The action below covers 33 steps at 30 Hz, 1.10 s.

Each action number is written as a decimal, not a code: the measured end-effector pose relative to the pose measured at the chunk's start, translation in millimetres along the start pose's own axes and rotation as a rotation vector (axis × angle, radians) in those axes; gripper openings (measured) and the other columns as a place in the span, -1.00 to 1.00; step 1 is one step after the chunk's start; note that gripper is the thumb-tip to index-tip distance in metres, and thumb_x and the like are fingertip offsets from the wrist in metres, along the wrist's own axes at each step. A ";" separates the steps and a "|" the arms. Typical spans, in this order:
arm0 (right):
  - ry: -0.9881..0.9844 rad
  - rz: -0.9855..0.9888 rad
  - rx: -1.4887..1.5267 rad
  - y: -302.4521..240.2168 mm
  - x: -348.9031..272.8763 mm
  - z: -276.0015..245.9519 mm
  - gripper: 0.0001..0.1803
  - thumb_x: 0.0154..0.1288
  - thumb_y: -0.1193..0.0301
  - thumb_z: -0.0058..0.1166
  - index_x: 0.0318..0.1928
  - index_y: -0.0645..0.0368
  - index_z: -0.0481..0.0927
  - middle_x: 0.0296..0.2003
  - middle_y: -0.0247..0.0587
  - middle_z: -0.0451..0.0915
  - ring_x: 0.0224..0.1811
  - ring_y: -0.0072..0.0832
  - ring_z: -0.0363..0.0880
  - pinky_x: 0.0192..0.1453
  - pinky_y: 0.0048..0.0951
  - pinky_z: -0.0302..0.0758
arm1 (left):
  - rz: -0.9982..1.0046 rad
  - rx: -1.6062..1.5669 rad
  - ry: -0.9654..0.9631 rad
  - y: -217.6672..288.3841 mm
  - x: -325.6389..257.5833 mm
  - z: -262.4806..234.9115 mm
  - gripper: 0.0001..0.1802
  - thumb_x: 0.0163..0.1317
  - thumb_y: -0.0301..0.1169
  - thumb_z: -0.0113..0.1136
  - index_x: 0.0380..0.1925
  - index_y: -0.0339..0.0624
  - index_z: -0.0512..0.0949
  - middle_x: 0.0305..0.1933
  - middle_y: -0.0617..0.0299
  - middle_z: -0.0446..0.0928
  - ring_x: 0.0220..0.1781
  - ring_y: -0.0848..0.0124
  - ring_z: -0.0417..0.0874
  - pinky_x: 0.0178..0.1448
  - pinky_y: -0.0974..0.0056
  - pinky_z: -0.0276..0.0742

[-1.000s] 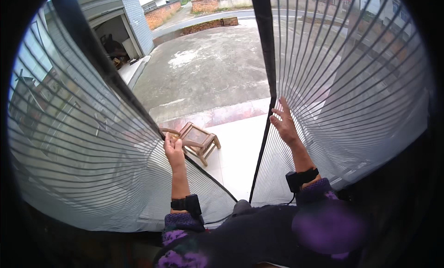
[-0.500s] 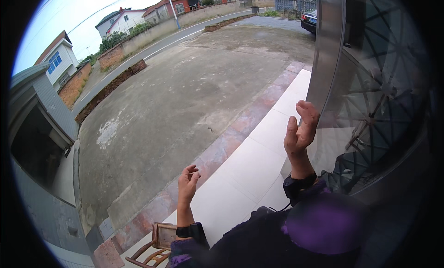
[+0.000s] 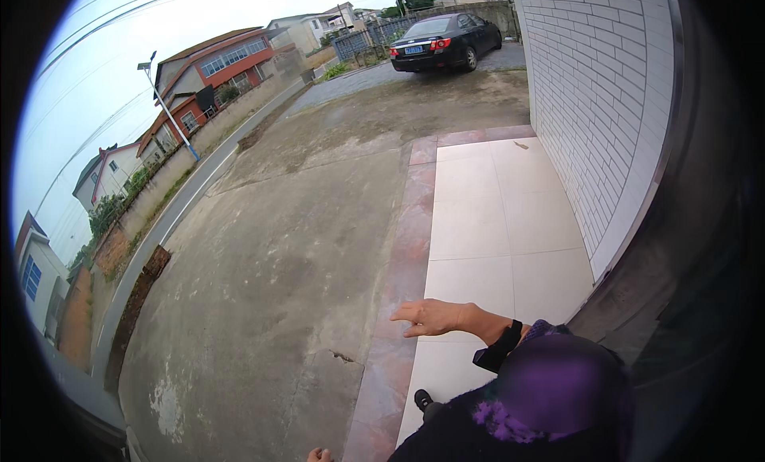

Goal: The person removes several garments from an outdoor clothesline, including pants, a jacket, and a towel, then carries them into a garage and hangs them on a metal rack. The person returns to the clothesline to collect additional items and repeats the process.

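1. Concrete yard (image 3: 271, 287) filled centre-left of frame.
2. Left hand (image 3: 320, 456) was cut off at lower edge; fingers' state could not be told.
3. Right hand (image 3: 434, 317), lower centre, had fingers apart, against reddish border (image 3: 408, 247) and tiled floor (image 3: 470, 223).
4. Dark car (image 3: 446, 44) stood upper right.

Rough concrete (image 3: 279, 255), smooth tiles (image 3: 470, 227)

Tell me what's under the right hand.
In view, the right hand overlaps the reddish border and pale floor tiles; both show around it. The patches directly behind the hand are covered, so I can't tell what's there.
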State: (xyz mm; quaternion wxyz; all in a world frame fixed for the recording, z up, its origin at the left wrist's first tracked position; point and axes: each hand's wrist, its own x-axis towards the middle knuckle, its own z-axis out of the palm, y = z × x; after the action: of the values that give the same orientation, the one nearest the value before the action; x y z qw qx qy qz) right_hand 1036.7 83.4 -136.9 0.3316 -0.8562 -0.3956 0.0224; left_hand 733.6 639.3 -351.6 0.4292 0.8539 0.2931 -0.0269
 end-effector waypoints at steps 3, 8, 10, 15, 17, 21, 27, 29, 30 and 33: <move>-0.021 0.161 -0.053 77.8 52.9 -27.7 -0.50 0.25 0.24 0.05 0.15 0.18 0.35 -0.05 -0.01 0.44 0.01 -0.09 0.44 0.08 -0.18 0.39 | -0.223 -0.007 0.037 22.2 121.2 16.5 -0.60 0.16 -0.34 0.20 -0.04 -0.35 0.51 -0.29 0.09 0.59 -0.40 0.42 0.58 -0.33 0.39 0.46; 0.002 0.548 -0.108 210.1 97.5 -116.1 -0.51 0.23 0.25 0.07 0.11 0.21 0.39 -0.03 0.02 0.47 0.07 -0.08 0.42 0.11 -0.18 0.38 | -0.059 0.055 -0.116 251.5 366.5 152.3 -0.52 0.12 -0.37 0.19 0.02 -0.45 0.44 -0.24 0.02 0.60 -0.32 0.33 0.63 -0.20 0.27 0.53; 0.182 0.619 -0.123 261.7 104.3 -157.6 -0.51 0.22 0.23 0.07 0.11 0.23 0.41 -0.01 0.04 0.47 0.07 -0.07 0.43 0.12 -0.18 0.38 | 0.199 0.168 -0.192 387.8 440.1 220.1 -0.52 0.12 -0.38 0.20 0.00 -0.46 0.45 -0.24 -0.02 0.61 -0.31 0.39 0.65 -0.21 0.27 0.55; 0.306 0.875 -0.144 386.6 99.6 -219.5 -0.49 0.23 0.19 0.08 0.12 0.21 0.43 -0.01 0.03 0.50 0.00 -0.08 0.49 0.11 -0.18 0.40 | 0.775 0.214 -0.562 680.2 517.8 410.5 -0.50 0.12 -0.27 0.21 0.04 -0.30 0.47 -0.08 -0.06 0.58 -0.12 0.14 0.64 -0.02 0.16 0.53; 0.089 1.025 -0.173 443.6 99.9 -240.2 -0.47 0.22 0.17 0.09 0.12 0.21 0.44 0.01 0.05 0.50 0.01 -0.07 0.50 0.12 -0.18 0.40 | 0.867 0.304 -0.773 759.3 530.5 488.1 -0.47 0.14 -0.25 0.21 0.08 -0.28 0.44 -0.05 -0.07 0.57 -0.08 0.12 0.63 -0.01 0.16 0.52; 0.071 0.984 0.100 571.5 143.6 -304.0 -0.46 0.20 0.17 0.09 0.09 0.27 0.44 -0.10 0.09 0.56 0.03 -0.03 0.48 0.11 -0.16 0.40 | 0.876 0.371 -1.091 877.6 573.1 602.4 -0.45 0.19 -0.22 0.19 0.12 -0.30 0.40 -0.01 -0.10 0.55 -0.03 0.15 0.61 0.00 0.19 0.52; 0.236 0.717 0.042 770.0 234.5 -419.1 -0.47 0.21 0.17 0.08 0.09 0.27 0.43 -0.10 0.08 0.56 0.02 -0.01 0.48 0.09 -0.14 0.40 | 0.671 0.320 -1.145 972.3 710.6 711.6 -0.46 0.20 -0.25 0.18 0.12 -0.31 0.40 -0.03 -0.10 0.57 -0.05 0.15 0.62 -0.01 0.18 0.52; 0.146 0.769 0.114 844.4 261.6 -446.9 -0.46 0.23 0.18 0.07 0.11 0.29 0.42 -0.04 0.10 0.53 0.03 -0.05 0.48 0.11 -0.18 0.40 | 0.608 0.253 -1.089 999.7 772.2 759.0 -0.47 0.19 -0.28 0.18 0.12 -0.34 0.40 -0.04 -0.09 0.57 -0.07 0.14 0.62 -0.02 0.18 0.53; 0.162 0.753 0.115 884.4 271.4 -462.8 -0.45 0.24 0.18 0.06 0.12 0.30 0.41 -0.01 0.12 0.51 0.04 -0.08 0.49 0.11 -0.20 0.40 | 0.532 0.343 -1.062 1017.4 801.1 785.9 -0.48 0.19 -0.28 0.17 0.10 -0.35 0.41 -0.05 -0.10 0.58 -0.07 0.15 0.63 -0.04 0.19 0.53; 0.040 0.943 0.127 1004.2 291.4 -509.8 -0.44 0.23 0.17 0.05 0.13 0.28 0.40 -0.01 0.10 0.53 0.06 -0.06 0.48 0.12 -0.18 0.40 | 0.605 0.427 -1.039 1101.8 872.3 877.9 -0.54 0.19 -0.28 0.16 0.03 -0.34 0.47 -0.14 -0.07 0.61 -0.15 0.22 0.66 -0.09 0.22 0.54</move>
State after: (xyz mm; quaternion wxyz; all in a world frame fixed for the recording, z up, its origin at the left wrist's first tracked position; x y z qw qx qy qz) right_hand 2055.2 -464.3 -262.6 0.3446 -0.9206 0.0447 0.1784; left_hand 2212.2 -108.3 -374.2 0.3242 0.8412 -0.2195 -0.3731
